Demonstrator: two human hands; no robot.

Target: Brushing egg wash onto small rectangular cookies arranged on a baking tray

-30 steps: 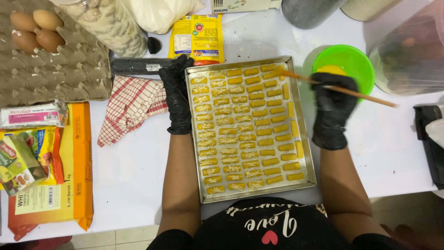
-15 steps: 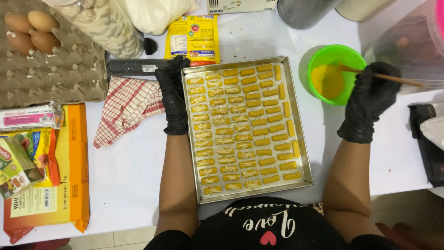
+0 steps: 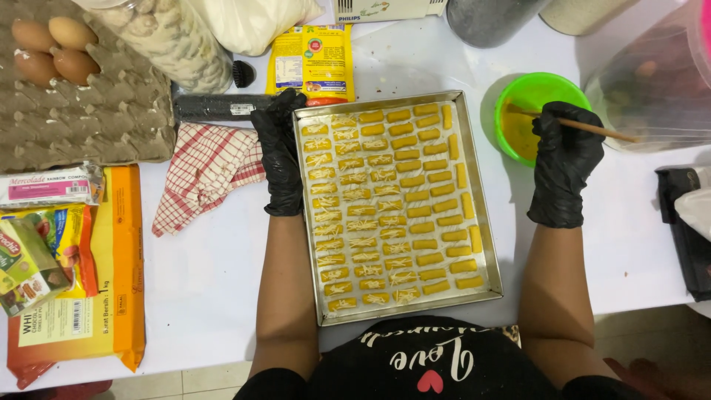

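Note:
A rectangular metal baking tray [image 3: 489, 244] lies in front of me, filled with rows of small yellow dough sticks [image 3: 415, 200]; those on its left half carry shredded topping. My left hand [image 3: 280, 152], in a black glove, rests against the tray's left rim. In a matching black glove, my right hand [image 3: 564, 159] holds a thin wooden-handled brush [image 3: 592, 128] whose tip dips into a green bowl [image 3: 529, 92] of yellow liquid, just right of the tray.
A red-checked cloth [image 3: 204, 174] lies left of the tray. A cardboard egg tray [image 3: 81, 111] with eggs, several food packets [image 3: 67, 274], a yellow sachet [image 3: 311, 63] and jars stand around. A clear container [image 3: 652, 81] and a black object [image 3: 685, 230] sit right.
My right hand has carried the brush off the dough sticks to the right, and its tip now sits in the green bowl. My left hand has stayed on the tray rim.

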